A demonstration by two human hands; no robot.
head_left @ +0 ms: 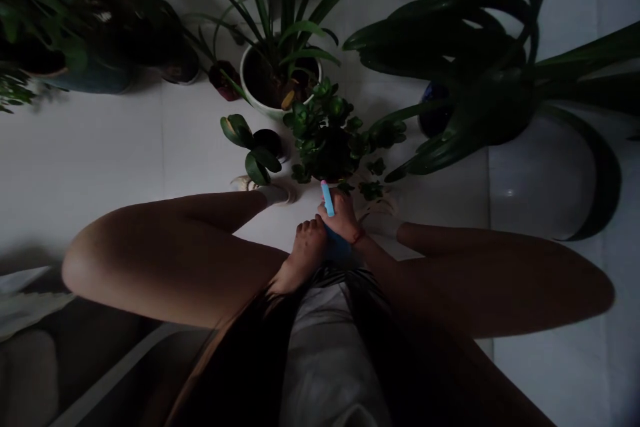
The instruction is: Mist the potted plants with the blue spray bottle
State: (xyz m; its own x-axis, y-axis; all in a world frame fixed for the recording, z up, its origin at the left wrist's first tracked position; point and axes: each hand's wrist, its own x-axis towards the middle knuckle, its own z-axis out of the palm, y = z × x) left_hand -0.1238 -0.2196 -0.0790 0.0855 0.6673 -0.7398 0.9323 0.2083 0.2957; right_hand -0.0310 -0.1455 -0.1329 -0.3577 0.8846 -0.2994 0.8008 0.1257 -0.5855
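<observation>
A spray bottle with a light blue head, a pink nozzle tip and a blue body is held low between my knees. My right hand wraps round its neck, just under the head. My left hand is closed against the left side of the body, its fingers curled; the palm is hidden. Right in front of the nozzle stands a bushy potted plant with small rounded green leaves. Its pot is mostly covered by leaves and shadow.
Behind stands a white pot with long strap leaves. A small dark pot with broad leaves sits left of the bushy plant. At right, large dark leaves overhang a big white pot. More potted plants line the back left on pale tiles.
</observation>
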